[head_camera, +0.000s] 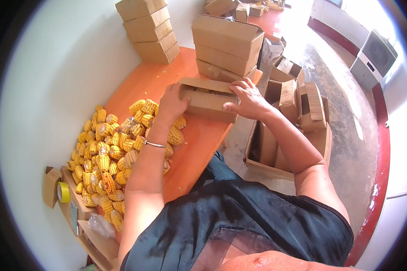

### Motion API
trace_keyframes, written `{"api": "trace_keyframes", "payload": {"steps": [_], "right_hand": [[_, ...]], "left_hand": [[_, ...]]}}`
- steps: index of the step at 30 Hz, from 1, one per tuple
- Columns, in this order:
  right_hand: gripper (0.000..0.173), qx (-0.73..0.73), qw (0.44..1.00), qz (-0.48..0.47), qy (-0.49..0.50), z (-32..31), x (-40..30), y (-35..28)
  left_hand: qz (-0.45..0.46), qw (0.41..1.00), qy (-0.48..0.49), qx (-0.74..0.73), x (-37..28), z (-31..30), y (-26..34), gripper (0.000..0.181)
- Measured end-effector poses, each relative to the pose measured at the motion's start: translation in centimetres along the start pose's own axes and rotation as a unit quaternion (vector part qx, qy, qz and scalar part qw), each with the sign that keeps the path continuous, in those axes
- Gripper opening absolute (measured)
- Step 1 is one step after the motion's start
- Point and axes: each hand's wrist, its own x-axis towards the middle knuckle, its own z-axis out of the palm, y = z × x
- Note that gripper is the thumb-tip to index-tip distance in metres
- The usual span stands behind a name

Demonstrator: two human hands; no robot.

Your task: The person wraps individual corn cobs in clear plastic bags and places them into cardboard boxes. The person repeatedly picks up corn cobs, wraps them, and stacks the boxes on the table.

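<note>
Both my hands hold a small cardboard box [208, 105] at the right edge of the orange table [203, 135]. My left hand [173, 103] grips its left end, thumb on the near side. At its right end, my right hand [247, 98] has its fingers on the top flap and its thumb on the near side. A narrow gap shows between the box's flaps; what lies inside is dark and hard to tell. Left of the box, partly behind my left forearm, many pieces of yellow corn cob [103, 162] lie heaped on the table.
Cardboard boxes stand stacked beyond my hands [227, 44] and by the wall [152, 30]. A large carton [271, 169] of smaller boxes sits on the floor at right. Yellow tape [63, 192] and a clear plastic bag [101, 225] lie at lower left. An air cooler [374, 59] stands far right.
</note>
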Motion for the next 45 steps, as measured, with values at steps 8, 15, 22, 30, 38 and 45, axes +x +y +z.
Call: {"api": "trace_keyframes", "payload": {"steps": [8, 15, 22, 30, 38, 45], "right_hand": [[0.085, 0.036, 0.995, -0.064, 0.064, 3.7, -1.0, 0.1], [0.068, 0.143, 0.980, -0.052, 0.131, 4.4, -0.9, 0.3], [0.058, 0.343, 0.918, -0.011, 0.202, -0.2, -2.2, -1.9], [0.065, 0.230, 0.908, -0.019, 0.349, -15.0, 1.5, -1.9], [0.072, 0.080, 0.962, 0.005, 0.260, -14.2, 13.4, 9.8], [0.066, 0.042, 0.962, -0.055, 0.263, -12.8, 13.7, 9.6]], "left_hand": [[0.008, 0.996, 0.093, -0.013, -2.3, 1.4, 1.0, 0.053], [0.103, 0.961, 0.123, -0.227, -11.5, 0.6, 7.0, 0.049], [0.185, 0.971, 0.028, -0.146, -18.4, 1.5, 7.2, 0.048], [0.150, 0.970, 0.024, -0.191, -19.2, 2.7, 6.8, 0.053], [0.148, 0.966, 0.021, -0.209, -19.0, 3.0, 6.2, 0.053], [0.137, 0.963, 0.012, -0.231, -19.6, 2.6, 6.0, 0.050]]}}
